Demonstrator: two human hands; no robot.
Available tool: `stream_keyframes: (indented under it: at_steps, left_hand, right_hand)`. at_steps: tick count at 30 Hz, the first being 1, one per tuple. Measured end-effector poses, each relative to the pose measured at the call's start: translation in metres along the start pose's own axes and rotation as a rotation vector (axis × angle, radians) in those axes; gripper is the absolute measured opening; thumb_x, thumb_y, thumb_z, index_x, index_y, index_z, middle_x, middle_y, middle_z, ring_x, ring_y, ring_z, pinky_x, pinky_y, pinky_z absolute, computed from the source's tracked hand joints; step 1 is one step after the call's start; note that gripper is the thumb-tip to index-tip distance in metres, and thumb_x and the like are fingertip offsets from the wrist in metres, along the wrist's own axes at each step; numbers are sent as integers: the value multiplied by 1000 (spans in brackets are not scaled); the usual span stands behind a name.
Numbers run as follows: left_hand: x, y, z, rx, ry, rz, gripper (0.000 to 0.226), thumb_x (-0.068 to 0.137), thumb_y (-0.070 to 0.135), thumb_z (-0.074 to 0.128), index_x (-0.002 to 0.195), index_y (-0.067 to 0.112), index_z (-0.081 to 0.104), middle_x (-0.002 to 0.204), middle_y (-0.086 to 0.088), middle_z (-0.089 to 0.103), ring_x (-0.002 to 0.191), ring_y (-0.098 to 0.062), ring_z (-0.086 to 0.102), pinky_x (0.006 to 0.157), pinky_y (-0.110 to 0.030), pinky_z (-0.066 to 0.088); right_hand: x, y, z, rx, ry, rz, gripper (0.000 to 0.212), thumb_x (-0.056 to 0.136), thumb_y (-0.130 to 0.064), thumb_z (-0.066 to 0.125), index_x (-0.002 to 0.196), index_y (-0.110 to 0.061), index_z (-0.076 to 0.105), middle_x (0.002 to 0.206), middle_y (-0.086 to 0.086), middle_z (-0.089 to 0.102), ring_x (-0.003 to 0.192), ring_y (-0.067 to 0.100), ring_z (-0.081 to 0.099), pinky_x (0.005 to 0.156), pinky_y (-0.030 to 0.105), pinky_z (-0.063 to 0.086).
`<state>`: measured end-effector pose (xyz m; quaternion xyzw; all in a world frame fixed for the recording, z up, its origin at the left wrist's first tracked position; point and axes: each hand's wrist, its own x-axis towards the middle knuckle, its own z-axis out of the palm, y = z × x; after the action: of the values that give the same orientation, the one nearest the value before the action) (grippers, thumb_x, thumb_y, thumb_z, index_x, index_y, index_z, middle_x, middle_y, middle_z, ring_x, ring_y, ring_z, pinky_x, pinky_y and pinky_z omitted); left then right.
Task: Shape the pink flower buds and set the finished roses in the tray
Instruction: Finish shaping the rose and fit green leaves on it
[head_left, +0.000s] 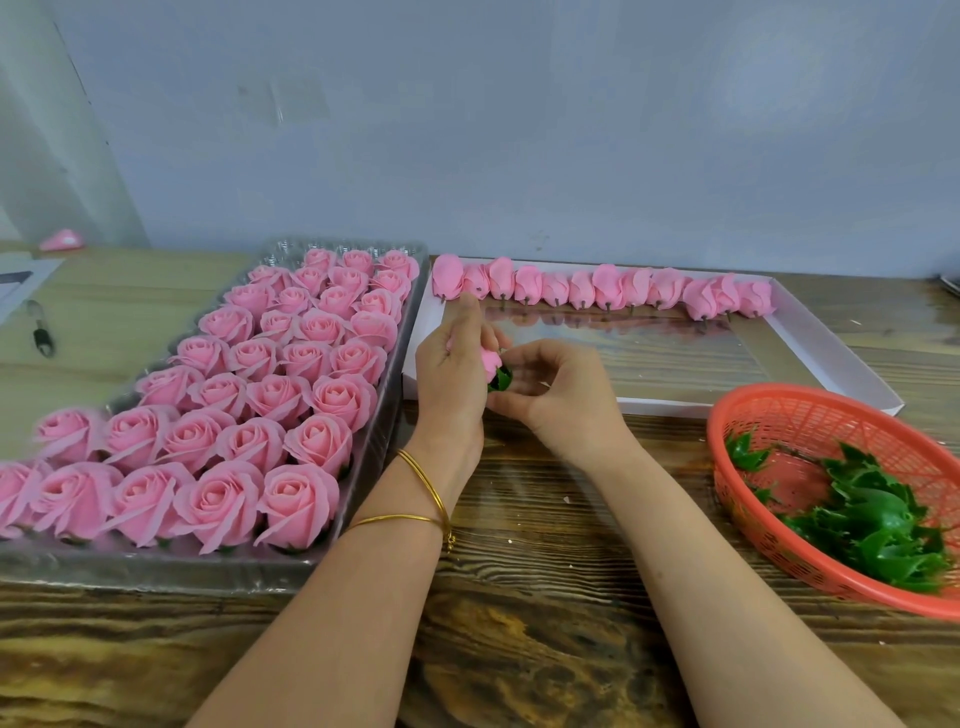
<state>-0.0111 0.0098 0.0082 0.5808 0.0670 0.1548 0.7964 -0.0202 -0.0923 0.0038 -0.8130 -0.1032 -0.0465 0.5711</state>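
Plain grey-blue wall behind; dark-grained wooden surface across the lower frame. At left, a clear tray is packed with finished roses, with bare cells showing only along its far end. At upper centre, a white box holds one row of unshaped buds along its far wall. At right, a red basket holds loose green calyxes. At mid-frame the left grip, bangles on its wrist, is curled round one pink bud held above the near edge of the box. The right grip pinches a green calyx at the bud's base. Judged step: seating the calyx and shaping this bud, which has not yet gone to the tray. The next move likely calls for a light pinch, so the thin petals open without creasing, then a carry left to an open cell at the far end. Hard to read: the left fingers cover most of the bud, so how far the petals are opened cannot be told, nor whether the calyx is fully on. The tray's near left corner and the basket's right side are cut off by the frame. A dark-handled tool and a small pink object at far left are too blurred to identify.
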Motion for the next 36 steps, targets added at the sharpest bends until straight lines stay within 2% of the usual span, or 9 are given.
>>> stream_keyframes:
  at_steps: [2, 7, 11, 14, 19, 25, 28, 32, 36]
  left_hand:
    - [1, -1, 0, 2, -4, 6, 56, 99, 42, 48, 46, 26, 51, 62, 6, 58, 64, -7, 54, 69, -28, 43]
    - [0, -2, 0, 20, -14, 9, 57, 98, 43, 47, 44, 26, 52, 60, 7, 58, 60, -4, 54, 66, -26, 41]
    - [0, -2, 1, 17, -29, 17, 57, 99, 42, 47, 44, 25, 51, 59, 8, 59, 62, -7, 55, 66, -27, 43]
    - [0, -3, 1, 29, -30, 26, 58, 99, 42, 47, 43, 25, 51, 59, 8, 59, 62, -6, 56, 65, -24, 43]
    - [0, -4, 0, 43, -34, 37, 53, 99, 42, 47, 50, 23, 50, 59, 9, 60, 58, -1, 57, 53, -13, 45]
    - [2, -5, 0, 38, -25, 51, 52, 99, 42, 47, 52, 21, 49, 62, 6, 60, 66, -8, 57, 69, -27, 44]
    - [2, -5, 0, 39, -31, 69, 51, 99, 42, 46, 54, 19, 49, 63, 6, 60, 65, -6, 56, 69, -27, 44]
    - [3, -3, -2, 40, -26, 87, 50, 100, 42, 44, 56, 18, 49, 64, 8, 61, 66, -4, 57, 73, -27, 43]
    - [3, -3, -3, 41, -22, 95, 50, 100, 41, 44, 56, 19, 49, 64, 8, 61, 68, -5, 57, 74, -26, 45]
  right_hand:
    - [1, 0, 1, -17, 2, 0, 35, 70, -5, 85, 98, -17, 67, 80, -9, 66, 71, 1, 63, 77, 25, 55]
    - [2, 0, -2, -97, 7, -26, 33, 70, -13, 86, 92, -26, 65, 70, -13, 62, 62, -5, 59, 64, 12, 44]
    - [2, -1, -1, -95, 20, -25, 36, 69, -10, 87, 89, -29, 63, 70, -14, 62, 60, -7, 58, 67, 17, 47]
    - [2, 0, -1, -67, 17, -23, 37, 69, -7, 86, 86, -29, 62, 71, -15, 63, 61, -8, 59, 67, 16, 47]
    - [2, 1, -1, -106, -3, -13, 33, 72, -10, 84, 96, -22, 65, 72, -8, 63, 63, 3, 59, 70, 26, 51]
    - [2, 0, -2, -90, -26, -3, 35, 72, -9, 85, 99, -21, 66, 73, -2, 69, 67, 11, 66, 79, 41, 59]
    - [3, -1, -2, -41, -31, 30, 34, 73, -11, 84, 102, -16, 67, 80, 6, 72, 75, 20, 70, 82, 47, 58]
    - [2, -2, -1, -5, -47, 48, 28, 76, -11, 81, 100, -16, 67, 83, 8, 73, 79, 24, 72, 83, 48, 58]
    - [1, -3, 1, 2, -26, 48, 32, 76, -9, 82, 103, -11, 67, 84, 7, 72, 79, 22, 71, 84, 46, 58]
